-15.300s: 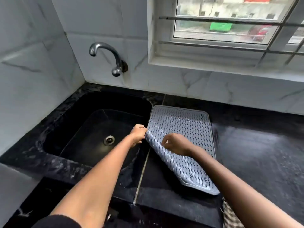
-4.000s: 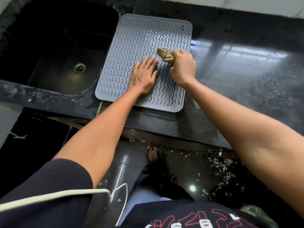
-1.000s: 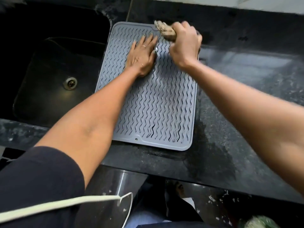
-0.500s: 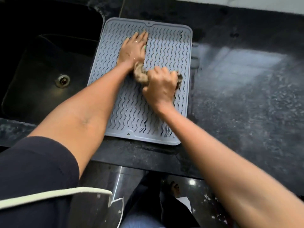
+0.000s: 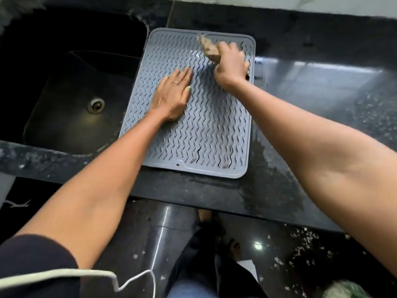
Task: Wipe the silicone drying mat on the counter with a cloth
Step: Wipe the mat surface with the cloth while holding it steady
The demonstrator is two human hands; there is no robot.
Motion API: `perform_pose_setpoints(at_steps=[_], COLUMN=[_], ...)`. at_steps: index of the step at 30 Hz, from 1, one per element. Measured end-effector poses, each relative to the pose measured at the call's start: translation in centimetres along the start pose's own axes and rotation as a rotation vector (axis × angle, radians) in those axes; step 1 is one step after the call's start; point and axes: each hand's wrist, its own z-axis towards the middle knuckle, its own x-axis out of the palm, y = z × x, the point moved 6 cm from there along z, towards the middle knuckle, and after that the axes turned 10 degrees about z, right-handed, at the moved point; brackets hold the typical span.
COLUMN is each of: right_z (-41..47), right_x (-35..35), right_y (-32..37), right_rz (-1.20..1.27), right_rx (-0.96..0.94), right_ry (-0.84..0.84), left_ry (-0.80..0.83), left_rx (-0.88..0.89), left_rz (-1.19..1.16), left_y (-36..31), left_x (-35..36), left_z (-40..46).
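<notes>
A grey silicone drying mat with wavy ridges lies flat on the black counter, right beside the sink. My left hand presses flat on the mat's left middle, fingers spread, a ring on one finger. My right hand is closed around a bunched brownish cloth near the mat's far right corner. The cloth pokes out past my fingers and touches the mat just inside its far edge.
A black sink with a metal drain sits left of the mat. The counter right of the mat looks wet and reflective. Below the counter edge are a dark glossy floor, my feet and scattered pale scraps.
In the last half second my right hand has moved with the cloth from the mat's middle up to its far right corner. My left hand has slid a little nearer on the mat.
</notes>
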Motion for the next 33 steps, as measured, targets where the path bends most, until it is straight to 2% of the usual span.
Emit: perform_pose_setpoints(at_steps=[1,3,6,8,14,17,21,23,26,27,30,33], right_z=[-0.1,-1.9,-6.5,-9.9,-19.1,-19.2,-14.4,-10.5,-7.8,-8.2,-12.7,-17.6], right_x=[1.1,2.6,2.9,2.7,1.9,1.1,-1.8,-1.8,0.7,1.6,2.7,3.0], right_y=[0.0,0.4,1.0,1.2,1.9,1.6,1.3,2.2,2.4,2.2,2.3,2.6], right_rz=[-0.069,-0.142,-0.047,0.014,0.076,0.127,0.38,0.24,0.011,-0.017,0.035,0.057], right_rx=[-0.031,-0.109,-0.146,-0.169,-0.251,-0.223,-0.071,-0.063,-0.082,-0.091,-0.145,-0.178], right_ry=[0.047,-0.021,-0.206,-0.256,-0.161,-0.076,-0.246,-0.156,0.125,0.136,-0.08,-0.205], left_ry=[-0.004,-0.01,-0.016,0.014,0.058,0.086,0.073,0.031,-0.008,-0.017,-0.043,0.004], left_rx=[-0.013,-0.024,-0.032,-0.03,-0.038,-0.052,-0.071,-0.08,-0.123,-0.129,-0.168,-0.149], left_rz=[-0.001,-0.011,-0.047,-0.015,0.052,0.046,0.027,-0.002,-0.026,-0.025,-0.085,-0.016], left_y=[0.1,0.0,0.1,0.3,-0.3,-0.9,-0.8,-0.6,-0.5,-0.6,-0.4,-0.2], left_x=[0.1,0.2,0.3,0.4,0.3,0.0,0.8,0.9,0.9,0.9,0.7,1.1], left_z=[0.1,0.4,0.6,0.8,0.2,-1.3,-5.3,-7.0,-7.9,-7.9,-7.6,-7.2])
